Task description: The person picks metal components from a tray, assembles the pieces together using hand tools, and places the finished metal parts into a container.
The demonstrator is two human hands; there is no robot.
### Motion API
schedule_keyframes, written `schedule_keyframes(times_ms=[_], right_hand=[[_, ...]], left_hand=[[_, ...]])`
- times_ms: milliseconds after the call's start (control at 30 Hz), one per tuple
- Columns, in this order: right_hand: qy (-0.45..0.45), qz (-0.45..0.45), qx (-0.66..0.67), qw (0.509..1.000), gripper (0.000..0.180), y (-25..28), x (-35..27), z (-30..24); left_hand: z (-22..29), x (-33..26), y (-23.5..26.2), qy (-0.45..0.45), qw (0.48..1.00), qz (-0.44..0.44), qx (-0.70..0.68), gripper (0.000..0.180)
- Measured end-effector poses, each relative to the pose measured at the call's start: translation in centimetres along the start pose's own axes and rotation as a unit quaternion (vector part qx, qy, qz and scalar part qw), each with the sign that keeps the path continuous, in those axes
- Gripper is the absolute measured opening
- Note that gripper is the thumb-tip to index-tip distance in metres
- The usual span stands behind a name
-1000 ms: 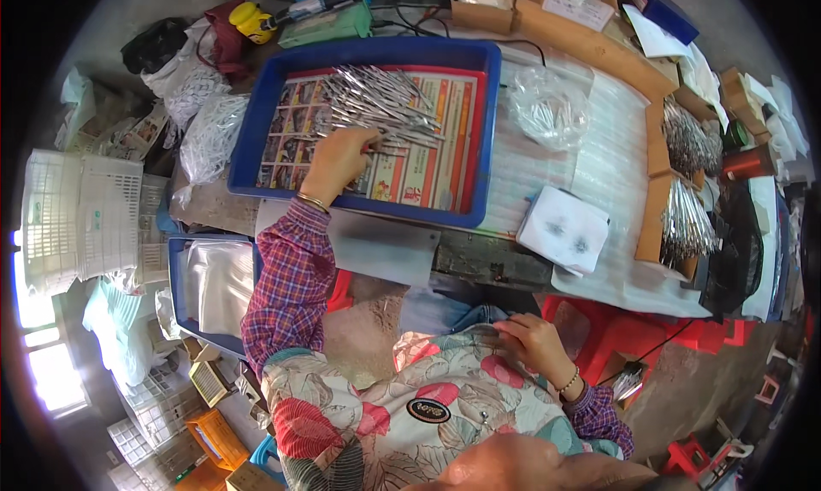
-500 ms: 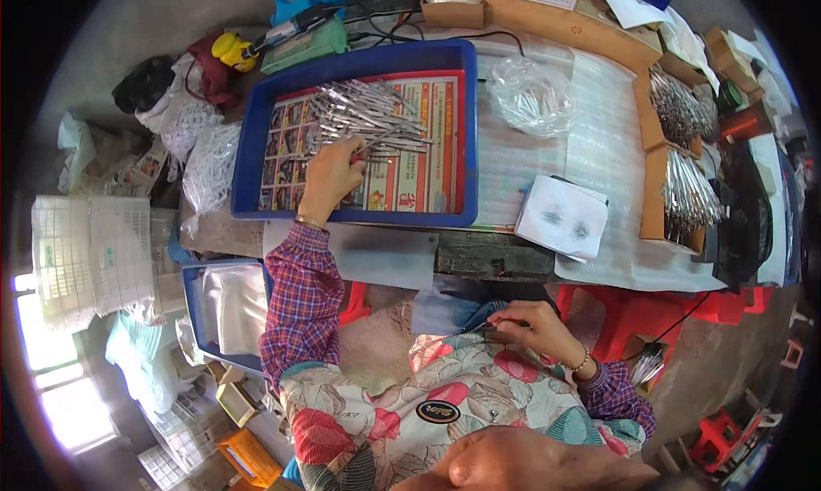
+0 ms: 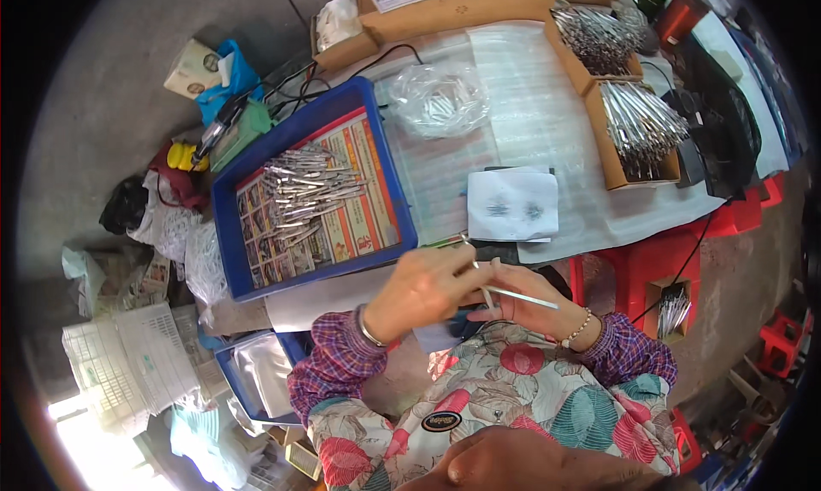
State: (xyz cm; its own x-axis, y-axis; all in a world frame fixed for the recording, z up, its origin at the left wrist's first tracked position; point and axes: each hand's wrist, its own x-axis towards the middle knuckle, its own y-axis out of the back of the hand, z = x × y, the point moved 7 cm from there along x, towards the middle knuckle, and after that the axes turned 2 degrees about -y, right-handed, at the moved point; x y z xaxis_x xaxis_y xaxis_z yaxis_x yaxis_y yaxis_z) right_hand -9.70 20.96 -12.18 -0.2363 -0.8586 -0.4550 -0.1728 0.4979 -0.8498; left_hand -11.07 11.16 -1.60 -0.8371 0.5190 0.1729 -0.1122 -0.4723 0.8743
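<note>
Above my lap, both hands meet at the fingertips. My left hand [image 3: 428, 292] is closed, its thumb and fingers pinched at one end of a thin silver metal rod [image 3: 526, 298]. That rod lies across the palm of my right hand [image 3: 537, 307], whose fingers curl in against the left ones. A small shiny tip shows beyond the left fingers; what it belongs to is unclear. To the left, a blue plastic tray [image 3: 395, 179] lined with printed paper holds a loose pile of similar silver rods [image 3: 308, 192].
A white paper pad [image 3: 513, 204] with dark smudges lies beyond my hands. Further back is a clear plastic bag [image 3: 439, 106] with short pieces in it. Cardboard boxes of metal rods [image 3: 641, 127] line the right side. Red stools [image 3: 637, 264] stand below the table edge.
My left hand has come out of the blue tray and down to my right hand, and a rod now shows between them. My right hand has risen slightly. The view has turned.
</note>
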Motion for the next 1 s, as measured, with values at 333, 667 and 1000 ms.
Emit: schedule_keyframes(times_ms=[333,667,1000], right_hand=[[0.091,0.019,-0.064,0.994,0.031,3.4,-1.4,-0.6],[0.084,0.051,-0.152,0.984,0.029,4.6,-2.7,-0.3],[0.094,0.034,-0.164,0.981,0.028,4.4,-2.6,-0.4]], left_hand=[[-13.0,8.0,0.2,0.122,0.987,0.105,-0.008,0.024],[-18.8,10.2,-2.2,0.222,0.965,0.042,0.131,0.018],[-19.3,9.7,0.1,0.202,0.959,0.187,0.065,0.016]])
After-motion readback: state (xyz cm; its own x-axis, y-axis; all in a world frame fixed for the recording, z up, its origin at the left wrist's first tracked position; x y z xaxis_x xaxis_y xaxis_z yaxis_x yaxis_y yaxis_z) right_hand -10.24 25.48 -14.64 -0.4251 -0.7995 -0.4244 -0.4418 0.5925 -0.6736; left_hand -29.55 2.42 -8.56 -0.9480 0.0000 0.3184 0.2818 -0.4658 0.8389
